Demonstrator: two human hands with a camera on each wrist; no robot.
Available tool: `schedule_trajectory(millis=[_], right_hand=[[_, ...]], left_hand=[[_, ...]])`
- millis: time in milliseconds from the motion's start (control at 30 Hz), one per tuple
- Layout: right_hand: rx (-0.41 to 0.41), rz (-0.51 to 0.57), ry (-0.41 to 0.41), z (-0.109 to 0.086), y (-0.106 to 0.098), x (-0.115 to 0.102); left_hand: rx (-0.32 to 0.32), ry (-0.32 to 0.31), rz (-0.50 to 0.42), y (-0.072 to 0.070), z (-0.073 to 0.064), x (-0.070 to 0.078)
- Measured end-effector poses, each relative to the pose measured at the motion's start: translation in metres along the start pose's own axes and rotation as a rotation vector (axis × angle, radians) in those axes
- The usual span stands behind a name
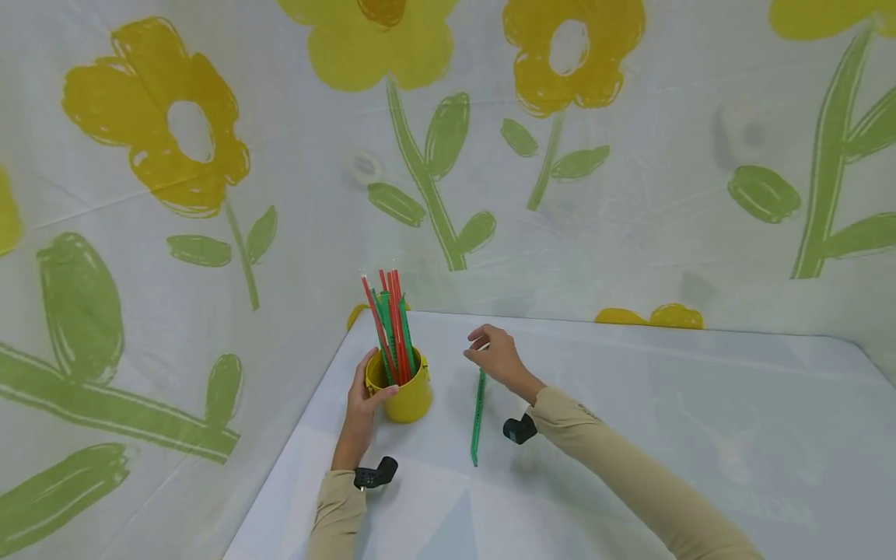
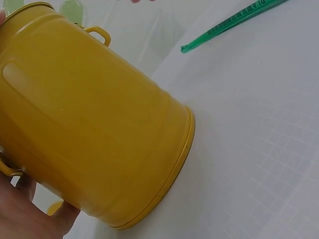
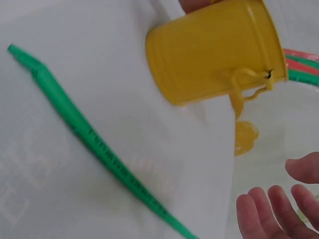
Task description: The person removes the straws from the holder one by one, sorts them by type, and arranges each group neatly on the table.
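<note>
My left hand [image 1: 359, 412] grips a yellow metal bucket [image 1: 409, 404] at its left side, with the thumb by the front rim. Long red sticks [image 1: 394, 311] and green wrapped straws [image 1: 408, 330] stand upright inside, reaching well above the rim. A single green wrapped straw [image 1: 478, 420] with dark print lies on the table to the bucket's right, one end bent. Over its far end hovers my right hand [image 1: 497, 354], fingers loosely bent. The right wrist view shows those fingers [image 3: 276, 211] apart from the thumb and nothing between them.
The white table [image 1: 686, 435] stretches off to the right. A cloth with yellow flowers and green leaves [image 1: 448, 140] hangs behind and at the left. Small black cameras [image 1: 519, 429] sit at both wrists.
</note>
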State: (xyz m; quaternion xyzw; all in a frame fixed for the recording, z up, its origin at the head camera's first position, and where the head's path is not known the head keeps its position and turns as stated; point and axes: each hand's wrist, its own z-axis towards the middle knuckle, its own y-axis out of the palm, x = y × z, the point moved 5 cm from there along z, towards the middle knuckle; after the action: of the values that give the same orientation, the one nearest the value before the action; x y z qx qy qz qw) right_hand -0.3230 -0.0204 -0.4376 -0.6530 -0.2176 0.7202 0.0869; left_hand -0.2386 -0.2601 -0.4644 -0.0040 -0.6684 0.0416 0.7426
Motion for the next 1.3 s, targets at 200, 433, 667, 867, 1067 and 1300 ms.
schedule_trajectory(millis=[200, 433, 667, 867, 1067, 1300], right_hand=[[-0.005, 0.022, -0.023, -0.003, 0.008, -0.02], [-0.008, 0.021, -0.065, -0.003, 0.017, -0.041], [-0.002, 0.027, -0.089, -0.001, 0.026, -0.055], [0.009, 0.034, -0.131, 0.003, 0.033, -0.062], [0.021, 0.056, -0.138, 0.007, 0.04, -0.067], [0.035, 0.095, -0.158, 0.014, 0.052, -0.074]], left_hand=[[-0.001, 0.004, -0.005, -0.001, 0.0, 0.0], [-0.007, 0.013, -0.002, -0.001, 0.001, -0.001], [-0.013, 0.02, -0.004, -0.001, 0.001, -0.003], [-0.003, 0.009, -0.017, -0.004, 0.008, -0.017], [0.014, 0.015, -0.03, -0.005, 0.012, -0.029], [0.04, 0.024, -0.016, -0.007, 0.01, -0.028]])
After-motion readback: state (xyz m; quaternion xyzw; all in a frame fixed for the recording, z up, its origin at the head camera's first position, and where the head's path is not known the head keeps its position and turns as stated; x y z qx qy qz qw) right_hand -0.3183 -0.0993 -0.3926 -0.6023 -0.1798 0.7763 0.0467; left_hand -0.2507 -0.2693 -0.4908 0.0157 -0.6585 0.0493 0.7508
